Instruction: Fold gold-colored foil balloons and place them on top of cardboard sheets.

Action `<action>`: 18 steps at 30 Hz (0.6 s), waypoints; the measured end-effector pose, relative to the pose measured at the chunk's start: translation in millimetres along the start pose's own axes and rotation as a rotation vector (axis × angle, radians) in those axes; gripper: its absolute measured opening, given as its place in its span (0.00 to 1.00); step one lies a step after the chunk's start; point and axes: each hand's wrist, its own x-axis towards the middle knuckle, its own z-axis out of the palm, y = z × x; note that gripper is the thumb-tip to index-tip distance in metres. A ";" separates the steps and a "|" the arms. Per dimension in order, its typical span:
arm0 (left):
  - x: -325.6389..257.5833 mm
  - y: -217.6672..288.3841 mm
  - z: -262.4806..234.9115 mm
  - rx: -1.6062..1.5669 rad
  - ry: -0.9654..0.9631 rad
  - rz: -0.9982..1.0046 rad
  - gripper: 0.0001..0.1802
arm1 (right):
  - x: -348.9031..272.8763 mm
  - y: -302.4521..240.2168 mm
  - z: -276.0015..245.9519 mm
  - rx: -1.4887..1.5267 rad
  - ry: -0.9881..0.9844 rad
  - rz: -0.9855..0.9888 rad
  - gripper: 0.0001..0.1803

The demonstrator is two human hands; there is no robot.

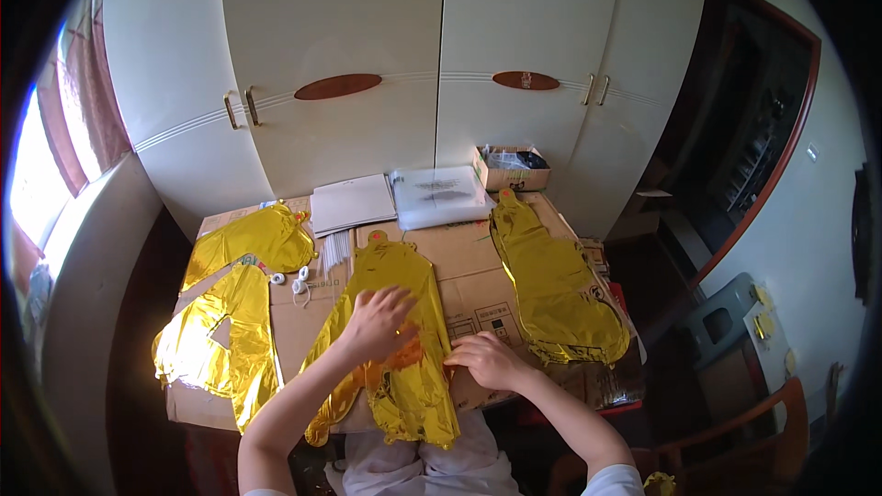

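Pressing flat on a gold foil balloon (395, 331) at the cardboard-covered table's (478, 289) near edge — left hand (378, 321) fingers spread; right hand (487, 360) curled loosely at its right rim, gripping nothing visible.

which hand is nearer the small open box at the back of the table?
Right. The right hand rests at the middle gold balloon's right edge, more nearly below the box. The left hand lies flat on that balloon, further to the left.

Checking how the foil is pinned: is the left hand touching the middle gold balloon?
Touching: the head view shows the left hand pressed flat on the middle gold balloon.
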 end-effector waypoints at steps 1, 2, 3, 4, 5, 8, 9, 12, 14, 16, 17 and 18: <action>-19.5 4.0 -5.4 -0.041 -0.013 0.023 0.30 | 2.9 0.2 0.9 0.005 0.024 -0.011 0.14; -39.0 7.2 -11.0 -0.084 -0.027 0.041 0.29 | 7.1 -3.1 -1.1 0.025 0.035 -0.023 0.15; -54.4 10.4 -16.4 -0.112 -0.015 0.019 0.28 | 9.2 -4.2 -1.4 0.038 0.059 -0.025 0.15; -67.0 13.1 -21.6 -0.141 -0.003 0.001 0.27 | 10.6 -5.0 -2.3 0.048 0.083 -0.022 0.15; -78.6 13.9 -24.9 -0.170 0.009 -0.016 0.27 | 10.8 -5.7 -2.5 0.058 0.107 -0.020 0.15; -114.2 7.9 -29.4 -0.102 0.040 -0.136 0.27 | 13.0 -5.9 -0.4 0.041 0.059 -0.032 0.16; -126.2 3.3 -26.3 -0.108 0.058 -0.185 0.28 | 14.3 -4.3 2.0 0.058 0.060 -0.027 0.16; -153.8 -11.6 -9.4 -0.135 0.102 -0.317 0.28 | 14.5 4.1 7.0 0.110 0.067 0.014 0.16; -160.9 -17.5 0.8 -0.138 0.084 -0.334 0.27 | 15.7 8.0 8.9 0.151 0.073 0.062 0.17; -157.5 -20.3 6.8 -0.127 0.077 -0.318 0.25 | 17.4 12.9 14.3 0.083 0.107 0.107 0.18; -152.9 -20.3 8.1 -0.103 0.055 -0.300 0.25 | 17.7 16.5 18.6 0.049 0.124 0.129 0.18; -144.2 -19.4 6.9 -0.079 0.035 -0.277 0.24 | 18.4 22.7 20.8 0.016 0.108 0.145 0.19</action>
